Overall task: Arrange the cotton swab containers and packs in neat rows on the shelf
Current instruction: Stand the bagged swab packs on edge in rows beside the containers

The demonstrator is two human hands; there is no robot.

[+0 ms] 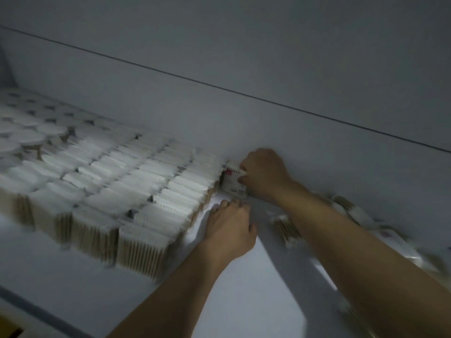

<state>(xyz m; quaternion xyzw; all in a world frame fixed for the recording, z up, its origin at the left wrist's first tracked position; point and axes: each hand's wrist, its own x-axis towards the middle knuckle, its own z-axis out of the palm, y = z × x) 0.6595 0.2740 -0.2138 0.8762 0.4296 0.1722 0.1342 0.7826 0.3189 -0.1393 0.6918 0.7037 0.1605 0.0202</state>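
Containers (29, 137): round and white-lidded, standing close together at the far left of the shelf (244, 289); blurred.
Rows (136, 181): swab packs on end, cotton tips up, filling the shelf from the containers rightward; their right edge runs from the front back to the wall (292, 130).
Left hand (231, 225): resting on bare shelf just right of that edge, fingers fairly straight and pointing to the back, holding nothing that I can see.
Pack (233, 179): red-labelled, upright, in the back corner where the rows meet the wall; just beside the last row, with a thin dark slit between them. It lies straight ahead of my left fingertips and nearer my right hand.
Right hand (263, 172): curled over the pack from the right, fingertips pinching its top and near edge.
Loose packs (286, 230): lying flat and askew on the shelf to the right, partly under my right forearm; not yet in rows.
Deciding relation: as I judge it, the pack must travel left, away from my right palm, to close the slit and start a new row; my left hand is placed to square it from the front.
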